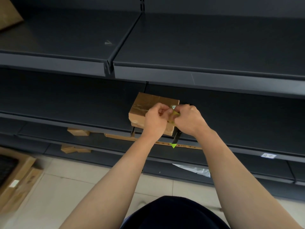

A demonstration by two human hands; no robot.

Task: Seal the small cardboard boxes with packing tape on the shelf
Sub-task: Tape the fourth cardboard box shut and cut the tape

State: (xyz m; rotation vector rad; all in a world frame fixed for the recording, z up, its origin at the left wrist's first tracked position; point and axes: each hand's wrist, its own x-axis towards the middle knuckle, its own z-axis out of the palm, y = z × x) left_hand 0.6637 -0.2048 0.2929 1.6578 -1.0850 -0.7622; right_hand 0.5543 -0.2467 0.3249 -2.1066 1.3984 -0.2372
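Over the small brown cardboard box point(145, 103), left hand point(155, 119) and right hand point(189, 120) both pinch a yellowish tape roll point(175, 115), apparently freeing its end.

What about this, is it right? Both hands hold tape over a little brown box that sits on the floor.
Not quite. The little brown box sits on the dark shelf, not on the floor; the head view shows it. The rest is right: the left hand and the right hand both hold the tape over the box.
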